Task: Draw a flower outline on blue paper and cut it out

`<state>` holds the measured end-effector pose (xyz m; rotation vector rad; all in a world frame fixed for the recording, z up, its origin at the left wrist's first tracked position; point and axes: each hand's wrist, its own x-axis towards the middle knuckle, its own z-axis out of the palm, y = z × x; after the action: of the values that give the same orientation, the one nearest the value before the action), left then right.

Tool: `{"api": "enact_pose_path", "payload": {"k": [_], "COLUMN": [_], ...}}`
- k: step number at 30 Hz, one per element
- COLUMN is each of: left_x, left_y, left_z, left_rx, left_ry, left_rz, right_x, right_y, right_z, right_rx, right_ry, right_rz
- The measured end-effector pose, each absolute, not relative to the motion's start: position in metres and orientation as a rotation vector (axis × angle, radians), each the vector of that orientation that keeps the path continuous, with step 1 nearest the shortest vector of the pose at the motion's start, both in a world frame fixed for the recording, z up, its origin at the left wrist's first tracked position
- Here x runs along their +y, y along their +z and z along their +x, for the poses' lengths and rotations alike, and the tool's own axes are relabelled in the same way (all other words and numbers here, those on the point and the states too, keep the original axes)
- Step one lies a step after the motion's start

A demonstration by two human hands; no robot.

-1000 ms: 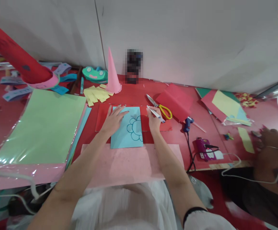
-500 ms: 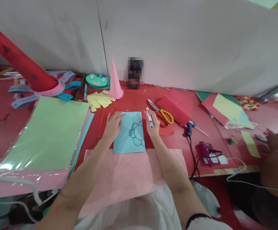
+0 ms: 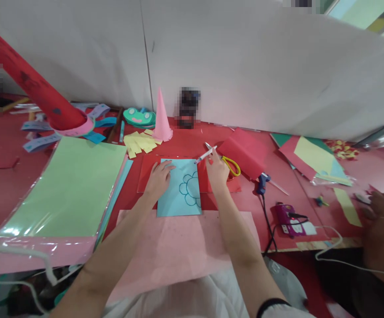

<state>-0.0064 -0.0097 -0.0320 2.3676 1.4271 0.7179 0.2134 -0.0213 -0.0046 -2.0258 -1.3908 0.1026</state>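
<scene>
Light-blue paper (image 3: 178, 201): rectangular, lying flat in front of you, long sides running away from you. Top part over red paper (image 3: 143, 173), near edge over the pink sheet (image 3: 178, 247). Your left hand (image 3: 160, 179) rests on its upper left. Dark blue outline on the right half: part of a flower, rounded petals around a curved centre, cut off at the right edge. Petals uncoloured.

Marker (image 3: 206, 154): slim, white barrel, dark end pointing left and towards you, by the paper's top right corner. Held slanted in your right hand's (image 3: 217, 170) fingers. Can't tell if it's touching the paper.
</scene>
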Motion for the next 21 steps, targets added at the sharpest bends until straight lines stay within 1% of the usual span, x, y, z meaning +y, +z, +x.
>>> {"api": "enact_pose_path", "payload": {"k": [5,10,14,21], "left_x": [-0.009,-0.012,-0.013,-0.011], "left_y": [-0.031,-0.028,-0.025,-0.030], "left_z": [-0.008,-0.009,-0.011,-0.016], "left_rx": [1.435,1.397,1.374,1.363], "left_ry": [0.669,0.749,0.794,0.732], "left_rz": [2.344,2.353,2.366,2.345], "right_x": [-0.030,-0.046,-0.043,-0.038], "right_y": [0.002,-0.015,-0.014,-0.009], "right_z": [0.243,0.273,0.274,0.261], "right_rx": [-1.374,-1.503,-1.452,-1.306], "right_ry": [0.159,0.121,0.103,0.375], "right_rz": [-2.104,-2.273,-2.393,-2.366]}}
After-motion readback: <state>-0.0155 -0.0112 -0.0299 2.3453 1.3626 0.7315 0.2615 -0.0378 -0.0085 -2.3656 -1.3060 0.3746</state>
